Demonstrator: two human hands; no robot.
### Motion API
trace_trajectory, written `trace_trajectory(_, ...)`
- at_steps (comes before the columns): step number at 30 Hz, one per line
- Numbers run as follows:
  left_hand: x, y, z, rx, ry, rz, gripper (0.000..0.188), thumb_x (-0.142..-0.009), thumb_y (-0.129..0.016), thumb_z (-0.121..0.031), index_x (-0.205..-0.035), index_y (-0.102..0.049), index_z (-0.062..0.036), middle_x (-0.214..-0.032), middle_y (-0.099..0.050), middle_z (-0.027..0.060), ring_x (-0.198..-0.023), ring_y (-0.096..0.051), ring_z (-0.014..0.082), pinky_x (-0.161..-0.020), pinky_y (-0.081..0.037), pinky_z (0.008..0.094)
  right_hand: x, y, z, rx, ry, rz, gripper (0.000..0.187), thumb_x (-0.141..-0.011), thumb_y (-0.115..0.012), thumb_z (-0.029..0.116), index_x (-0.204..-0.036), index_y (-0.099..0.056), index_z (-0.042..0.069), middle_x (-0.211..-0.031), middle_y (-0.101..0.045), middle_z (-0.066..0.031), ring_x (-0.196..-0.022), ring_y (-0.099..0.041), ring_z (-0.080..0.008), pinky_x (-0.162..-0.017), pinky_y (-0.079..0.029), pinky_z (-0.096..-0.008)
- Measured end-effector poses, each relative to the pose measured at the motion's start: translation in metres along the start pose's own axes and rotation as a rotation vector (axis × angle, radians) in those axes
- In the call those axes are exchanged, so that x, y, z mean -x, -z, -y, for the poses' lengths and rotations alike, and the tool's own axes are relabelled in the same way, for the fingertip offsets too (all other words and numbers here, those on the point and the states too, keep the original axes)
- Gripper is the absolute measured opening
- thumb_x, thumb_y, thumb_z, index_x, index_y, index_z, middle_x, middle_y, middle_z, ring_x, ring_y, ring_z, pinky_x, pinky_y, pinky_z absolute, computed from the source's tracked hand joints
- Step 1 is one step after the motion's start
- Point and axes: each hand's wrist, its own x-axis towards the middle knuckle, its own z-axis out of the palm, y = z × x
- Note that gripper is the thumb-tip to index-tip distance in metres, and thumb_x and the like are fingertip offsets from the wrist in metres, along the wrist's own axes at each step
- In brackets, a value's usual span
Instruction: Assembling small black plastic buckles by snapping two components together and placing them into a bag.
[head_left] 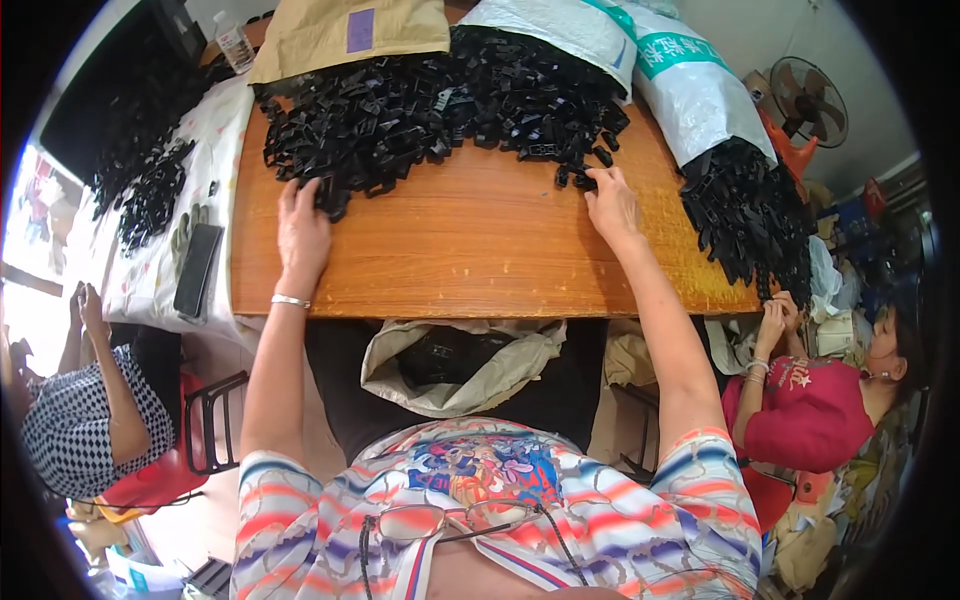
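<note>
A wide heap of small black plastic pieces (pixel 360 125) spreads over the far part of the brown wooden table (pixel 450 250). At the heap's near left edge, my left hand (pixel 303 235) lies with fingers stretched out beside a few of the pieces; its thumb is partly hidden. My right hand (pixel 614 208) is at the near right edge, thumb and forefinger closed about a small black plastic piece (pixel 578 179). Details of that piece are too small to make out. Below the table edge, an open whitish sack (pixel 545 355) at my lap holds dark pieces.
Behind the heap lie a tan sack (pixel 350 35) and a white sack (pixel 560 35). A white and green sack (pixel 700 100) spills black pieces at right. Co-workers sit at left (pixel 95 420) and right (pixel 810 410). A phone (pixel 198 270) lies on the white cloth.
</note>
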Motion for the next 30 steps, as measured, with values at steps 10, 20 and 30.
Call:
trace_trajectory(10, 0.034, 0.001, -0.068, 0.284, -0.092, 0.1, 0.049, -0.079, -0.063, 0.005, -0.127, -0.055, -0.0065, -0.134, -0.048, 0.0183, -0.119, -0.051, 0.0383, -0.097, -0.046, 0.0414, 0.038, -0.005, 0.025, -0.249, 0.071, -0.015, 0.025, -0.081, -0.074, 0.014, -0.102, -0.064, 0.003, -0.098, -0.066, -0.0124, -0.085, -0.066, -0.0282, -0.072, -0.052, -0.0395)
trace_trajectory(20, 0.034, 0.004, -0.067, 0.144, -0.133, 0.105, 0.042, -0.074, -0.073, -0.004, -0.115, -0.064, -0.0091, -0.12, -0.053, 0.0132, -0.112, -0.051, 0.0326, -0.092, -0.045, 0.0399, 0.09, -0.012, 0.079, -0.499, 0.269, -0.028, 0.025, -0.077, -0.074, 0.008, -0.099, -0.065, 0.005, -0.091, -0.062, -0.0103, -0.071, -0.065, -0.0259, -0.064, -0.051, -0.0359)
trace_trajectory(30, 0.036, 0.018, -0.083, 0.076, -0.38, 0.089, 0.032, -0.072, -0.073, -0.002, -0.103, -0.063, -0.0044, -0.113, -0.057, 0.0119, -0.112, -0.049, 0.0322, -0.092, -0.043, 0.0426, 0.1, -0.031, 0.093, -0.485, 0.312, -0.075, 0.025, -0.076, -0.075, 0.01, -0.099, -0.065, 0.005, -0.091, -0.061, -0.0102, -0.078, -0.064, -0.0297, -0.066, -0.051, -0.0378)
